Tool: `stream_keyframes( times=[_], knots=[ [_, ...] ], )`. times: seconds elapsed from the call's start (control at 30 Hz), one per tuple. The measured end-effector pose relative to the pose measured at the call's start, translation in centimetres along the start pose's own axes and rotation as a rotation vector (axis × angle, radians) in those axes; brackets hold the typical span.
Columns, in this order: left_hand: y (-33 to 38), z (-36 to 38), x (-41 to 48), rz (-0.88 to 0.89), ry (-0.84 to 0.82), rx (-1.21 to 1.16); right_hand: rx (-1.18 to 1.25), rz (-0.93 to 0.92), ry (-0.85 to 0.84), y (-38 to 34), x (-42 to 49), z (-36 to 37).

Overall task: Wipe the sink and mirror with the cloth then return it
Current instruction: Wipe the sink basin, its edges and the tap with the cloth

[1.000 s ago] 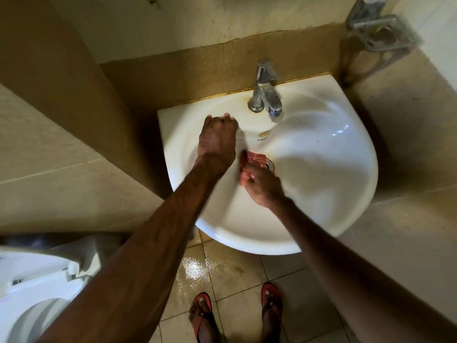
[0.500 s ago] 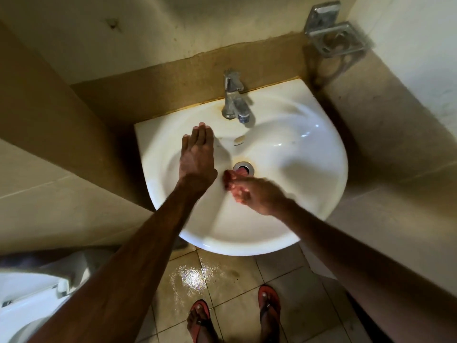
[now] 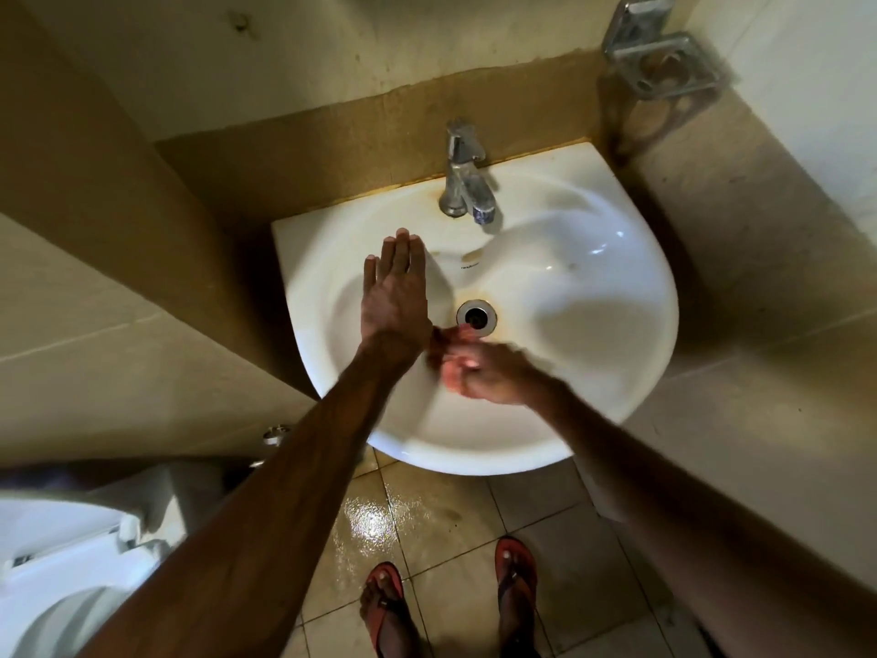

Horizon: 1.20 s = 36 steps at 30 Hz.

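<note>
You're mid-wipe on the sink (image 3: 593, 325), left grip (image 3: 396, 296) flat and released on the bowl, right grip (image 3: 489, 372) blurry but bunched round the red cloth (image 3: 459, 331) beside the drain (image 3: 476, 315), so I'd guess the mirror and putting the cloth back are yet to come.

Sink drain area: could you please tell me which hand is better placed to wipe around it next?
The right hand: it sits just beside the drain and seems to grip the cloth, though blurred. The left hand lies flat, empty, on the sink wall.
</note>
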State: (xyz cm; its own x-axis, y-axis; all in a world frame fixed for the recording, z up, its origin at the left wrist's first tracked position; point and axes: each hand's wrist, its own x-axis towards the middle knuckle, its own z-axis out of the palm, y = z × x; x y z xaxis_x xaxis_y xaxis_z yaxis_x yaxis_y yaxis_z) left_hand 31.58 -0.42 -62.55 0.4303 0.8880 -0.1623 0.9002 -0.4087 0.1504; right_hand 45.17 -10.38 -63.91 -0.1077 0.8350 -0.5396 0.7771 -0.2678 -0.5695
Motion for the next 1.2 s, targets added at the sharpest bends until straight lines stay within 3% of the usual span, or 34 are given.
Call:
stream_keyframes(
  times=[0.13, 0.33, 0.4, 0.5, 0.6, 0.9, 1.0, 1.07, 1.2],
  knots=[
    [0.3, 0.1, -1.0, -0.016, 0.035, -0.058, 0.15, 0.062, -0.037, -5.9, 1.0, 4.0],
    [0.4, 0.0, -0.6, -0.021, 0.074, -0.053, 0.114, -0.047, -0.119, -1.1, -1.6, 1.2],
    [0.8, 0.4, -0.9, -0.012, 0.057, -0.007, 0.017, 0.028, -0.083, 2.3, -2.3, -1.7],
    [1.2, 0.9, -1.6, -0.026, 0.017, 0.045, -0.228, 0.117, 0.109, 5.2, -3.1, -6.1],
    [1.1, 1.0, -1.5, -0.03, 0.03, 0.092, -0.421, 0.159, 0.126, 4.3, -4.1, -6.4],
    [1.7, 1.7, -2.0, -0.051, -0.013, 0.143, 0.034, -0.047, -0.093, -3.5, -6.5, 1.5],
    [1.3, 2.2, -2.4, -0.047, 0.001, 0.182, -0.073, -0.019, -0.166, -1.3, -7.7, -0.6],
    [1.0, 2.2, -2.3, -0.04, 0.018, 0.212, -0.26, 0.047, -0.096, 1.6, -8.1, -2.9],
    [0.9, 1.2, -2.1, -0.017, 0.01, 0.21, -0.57, 0.157, 0.207, 6.1, -6.7, -6.1]
  ],
)
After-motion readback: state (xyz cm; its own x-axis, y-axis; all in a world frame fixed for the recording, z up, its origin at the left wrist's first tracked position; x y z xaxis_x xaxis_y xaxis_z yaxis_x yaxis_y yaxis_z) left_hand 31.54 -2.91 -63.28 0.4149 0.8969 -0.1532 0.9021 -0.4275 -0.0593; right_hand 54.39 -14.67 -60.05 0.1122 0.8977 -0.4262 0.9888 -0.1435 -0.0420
